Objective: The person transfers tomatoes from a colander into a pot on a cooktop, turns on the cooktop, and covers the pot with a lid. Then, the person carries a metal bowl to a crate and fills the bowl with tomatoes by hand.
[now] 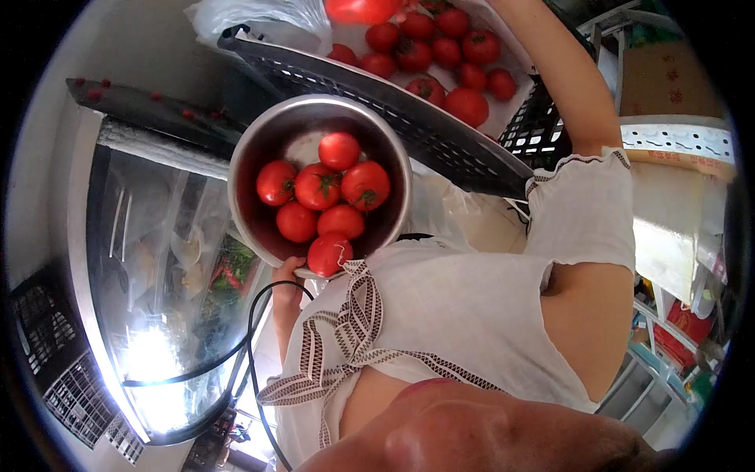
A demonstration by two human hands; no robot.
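A deep stainless steel bowl [245, 224] with several red tomatoes [318, 186] in it is held in front of my body. My left hand [289, 275] grips its near rim, the fingers partly hidden beneath the bowl. One tomato [329, 254] sits against that near rim, close to my hand. My right arm [570, 75] stretches forward over a black plastic crate [377, 98]. My right hand is beyond the top edge. Many tomatoes [413, 55] lie in the crate on a pale liner, and a large bright red item [362, 9] is cut off at the top.
A glass-fronted display case [169, 259] with produce inside stands to the left. A black cable [250, 338] hangs near my left arm. Clear plastic bags [267, 20] lie at the crate's far left. Shelving [676, 140] with a cardboard box [668, 79] is at right.
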